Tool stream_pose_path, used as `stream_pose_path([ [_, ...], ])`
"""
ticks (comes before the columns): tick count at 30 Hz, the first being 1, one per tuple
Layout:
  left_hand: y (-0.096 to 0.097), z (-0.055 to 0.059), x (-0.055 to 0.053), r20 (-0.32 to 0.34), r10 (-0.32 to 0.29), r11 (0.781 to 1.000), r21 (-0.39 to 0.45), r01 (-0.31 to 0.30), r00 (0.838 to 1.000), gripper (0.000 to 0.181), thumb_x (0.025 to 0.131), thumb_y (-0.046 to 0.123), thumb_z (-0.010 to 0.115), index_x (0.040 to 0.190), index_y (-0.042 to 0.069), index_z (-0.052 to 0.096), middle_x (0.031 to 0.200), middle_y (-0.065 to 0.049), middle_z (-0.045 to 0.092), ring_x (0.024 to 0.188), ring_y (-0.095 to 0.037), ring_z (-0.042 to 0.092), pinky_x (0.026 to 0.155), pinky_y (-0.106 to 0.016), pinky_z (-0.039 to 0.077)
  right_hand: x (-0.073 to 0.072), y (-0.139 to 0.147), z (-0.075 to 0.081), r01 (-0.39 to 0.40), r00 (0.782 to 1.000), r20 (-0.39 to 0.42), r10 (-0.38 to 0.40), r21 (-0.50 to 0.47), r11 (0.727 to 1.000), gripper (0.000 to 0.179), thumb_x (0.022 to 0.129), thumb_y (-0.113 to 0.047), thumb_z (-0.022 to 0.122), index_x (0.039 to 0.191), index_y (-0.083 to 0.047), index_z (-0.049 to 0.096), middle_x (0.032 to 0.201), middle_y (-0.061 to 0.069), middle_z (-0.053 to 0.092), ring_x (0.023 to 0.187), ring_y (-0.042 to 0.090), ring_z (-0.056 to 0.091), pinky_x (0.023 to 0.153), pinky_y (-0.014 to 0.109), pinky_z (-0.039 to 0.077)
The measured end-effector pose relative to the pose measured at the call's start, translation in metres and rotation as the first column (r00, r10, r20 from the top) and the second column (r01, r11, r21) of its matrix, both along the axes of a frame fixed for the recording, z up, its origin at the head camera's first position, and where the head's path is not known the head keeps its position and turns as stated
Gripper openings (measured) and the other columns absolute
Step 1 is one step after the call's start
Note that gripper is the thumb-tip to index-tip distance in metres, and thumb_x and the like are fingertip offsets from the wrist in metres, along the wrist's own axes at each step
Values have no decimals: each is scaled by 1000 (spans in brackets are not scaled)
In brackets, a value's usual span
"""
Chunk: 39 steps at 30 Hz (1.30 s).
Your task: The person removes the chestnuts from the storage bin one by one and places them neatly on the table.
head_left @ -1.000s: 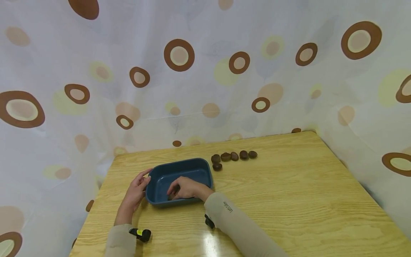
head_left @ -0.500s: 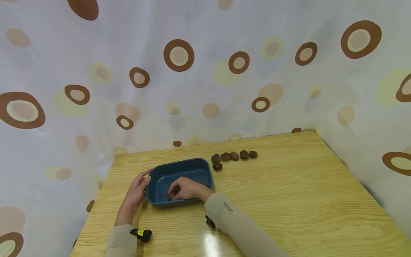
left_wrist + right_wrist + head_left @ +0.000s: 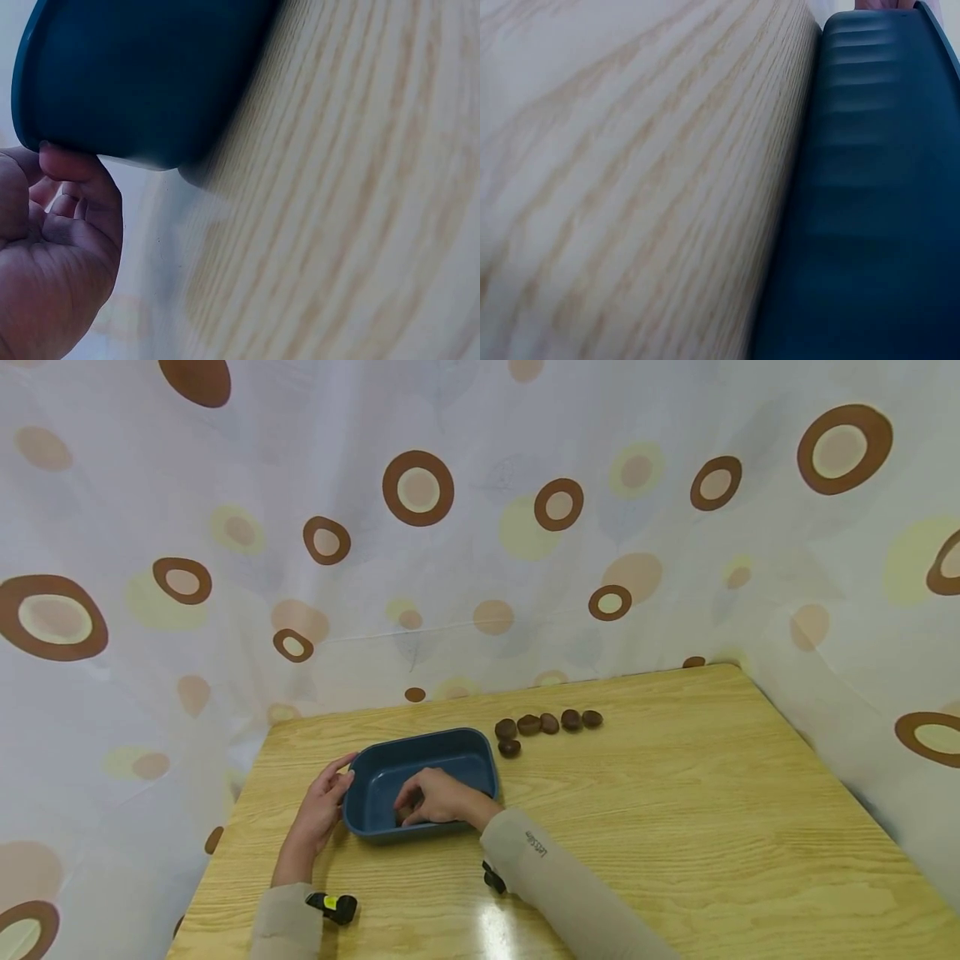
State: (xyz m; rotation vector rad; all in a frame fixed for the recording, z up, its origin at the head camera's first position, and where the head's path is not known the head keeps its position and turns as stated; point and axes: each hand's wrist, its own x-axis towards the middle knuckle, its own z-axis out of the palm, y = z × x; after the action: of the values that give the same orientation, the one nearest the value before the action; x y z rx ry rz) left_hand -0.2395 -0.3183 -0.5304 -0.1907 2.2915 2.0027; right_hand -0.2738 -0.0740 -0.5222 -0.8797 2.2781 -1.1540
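A deep blue rectangular container (image 3: 420, 745) stands on the wooden table. My left hand (image 3: 321, 810) holds its left end at the rim; in the left wrist view, the fingers and thumb of that hand (image 3: 64, 247) meet the container's wall (image 3: 150, 82). My right hand (image 3: 442, 797) reaches down inside over the near wall, thumb and fingers curled round a brown chestnut (image 3: 406, 814) near the bottom. The fingers partly cover that chestnut. The right wrist view shows the container's outer side (image 3: 877, 225), but not the right hand.
Several chestnuts (image 3: 549, 723) lie in a row right of the container, near the table's back. One more chestnut (image 3: 509, 748) sits just in front of the row's left end. A patterned curtain (image 3: 465, 568) borders the wooden table (image 3: 675, 810) behind and at the sides.
Almost nothing differs. The right hand's fingers have shifted very slightly inside the container, with the chestnut showing a little more between them. The left hand stays at the rim.
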Motion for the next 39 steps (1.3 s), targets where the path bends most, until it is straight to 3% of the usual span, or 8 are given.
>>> stream_pose_path([
  [9, -1, 0, -1, 6, -1, 1000, -4, 1, 1000, 46, 113, 24, 43, 159, 17, 41, 96, 3, 48, 81, -6, 61, 71, -24, 55, 0, 2, 1, 57, 996, -72, -57, -4, 998, 21, 85, -17, 87, 105, -19, 80, 104, -7, 73, 82, 2, 64, 77, 22, 54],
  [20, -2, -2, -1, -3, -6, 1000, -1, 6, 1000, 47, 113, 25, 44, 158, 14, 41, 96, 2, 49, 81, -7, 61, 70, -24, 55, 0, 1, 2, 109, 986, -119, -115, -58, 992, 26, 88, -20, 85, 113, -17, 78, 108, -3, 72, 87, 3, 63, 79, 21, 53],
  [39, -1, 0, 0, 10, -7, 1000, -5, 7, 1000, 46, 113, 25, 43, 159, 17, 41, 96, 3, 49, 81, -6, 61, 71, -25, 55, 1, 1, 4, 179, 978, -86, -190, -118, 977, 26, 89, -21, 84, 115, -17, 78, 112, 0, 68, 89, 6, 63, 76, 22, 55],
])
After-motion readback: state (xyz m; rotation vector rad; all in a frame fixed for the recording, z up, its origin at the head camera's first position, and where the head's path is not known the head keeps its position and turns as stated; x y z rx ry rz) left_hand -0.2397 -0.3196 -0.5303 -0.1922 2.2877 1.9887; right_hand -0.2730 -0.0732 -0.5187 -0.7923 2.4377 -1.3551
